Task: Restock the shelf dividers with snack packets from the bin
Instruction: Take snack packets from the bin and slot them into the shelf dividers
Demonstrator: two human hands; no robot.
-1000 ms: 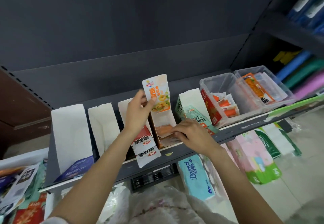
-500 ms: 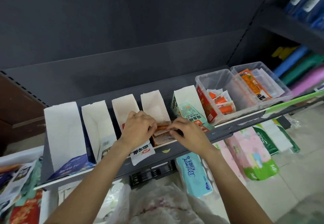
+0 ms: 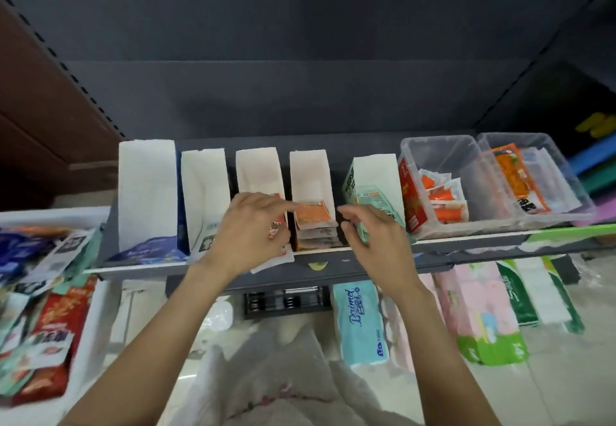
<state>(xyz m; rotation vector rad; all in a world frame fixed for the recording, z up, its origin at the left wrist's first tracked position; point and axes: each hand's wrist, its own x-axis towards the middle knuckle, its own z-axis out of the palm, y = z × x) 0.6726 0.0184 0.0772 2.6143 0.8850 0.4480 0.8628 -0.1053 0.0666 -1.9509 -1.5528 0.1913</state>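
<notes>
Several white cardboard dividers stand in a row on the dark shelf (image 3: 206,267). The fourth divider (image 3: 308,172) holds a stack of orange snack packets (image 3: 313,215). My left hand (image 3: 248,230) hovers over the third divider (image 3: 258,172), index finger stretched toward the orange packets, holding nothing. My right hand (image 3: 373,232) is just right of that stack, fingers apart and empty, in front of the green-packet divider (image 3: 375,188). The white bin (image 3: 95,319) full of mixed snack packets sits at lower left.
Two clear plastic tubs (image 3: 443,155) with orange packets stand on the shelf's right part. Tissue packs (image 3: 361,322) lie on the floor below the shelf. A dark back panel rises behind the dividers. Another shelving unit is at far right.
The orange packet that my left hand held up a second ago now lies in the fourth divider. Both hands have let go and drawn slightly apart. The camera has tilted down.
</notes>
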